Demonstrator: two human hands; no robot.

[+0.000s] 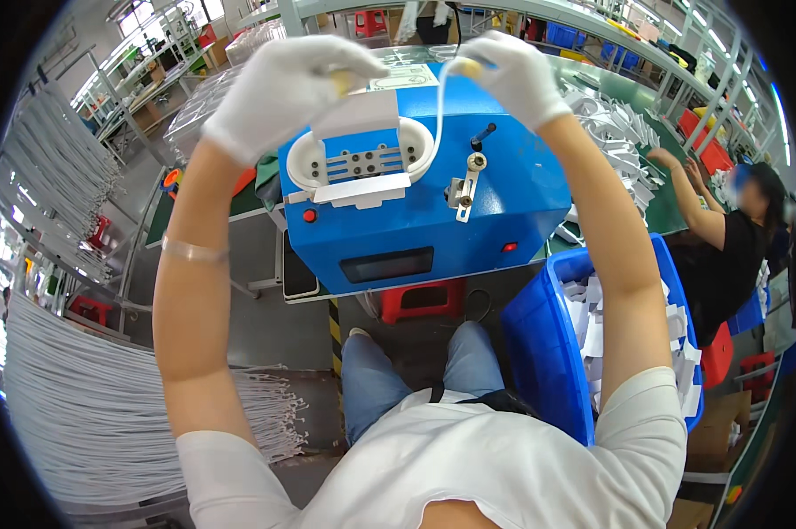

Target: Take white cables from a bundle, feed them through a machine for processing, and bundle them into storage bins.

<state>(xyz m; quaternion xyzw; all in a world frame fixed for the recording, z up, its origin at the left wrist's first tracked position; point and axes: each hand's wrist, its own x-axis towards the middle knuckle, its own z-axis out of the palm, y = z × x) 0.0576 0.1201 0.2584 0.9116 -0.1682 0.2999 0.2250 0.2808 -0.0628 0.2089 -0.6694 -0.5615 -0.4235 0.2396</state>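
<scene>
My left hand (283, 93), in a white glove with a yellowish fingertip, hovers above the left side of a blue machine (495, 167). Its fingers are curled and blurred, so whether they grip anything is unclear. On the right, my gloved right hand (514, 78) pinches a white cable (439, 110). From there the cable runs down to the white oval holder (305, 163) on the machine's top. A white paper flap (355, 116) stands up at the holder's back, and another white flap (362, 189) lies along its front. A metal lever arm (468, 185) sits beside the holder.
A blue bin (548, 353) of white paper pieces stands at my right. More white pieces (614, 141) are piled on the green table. Bundled white cables (133, 406) hang at my left. A red stool (422, 300) is under the table. Another person (733, 238) works at the right.
</scene>
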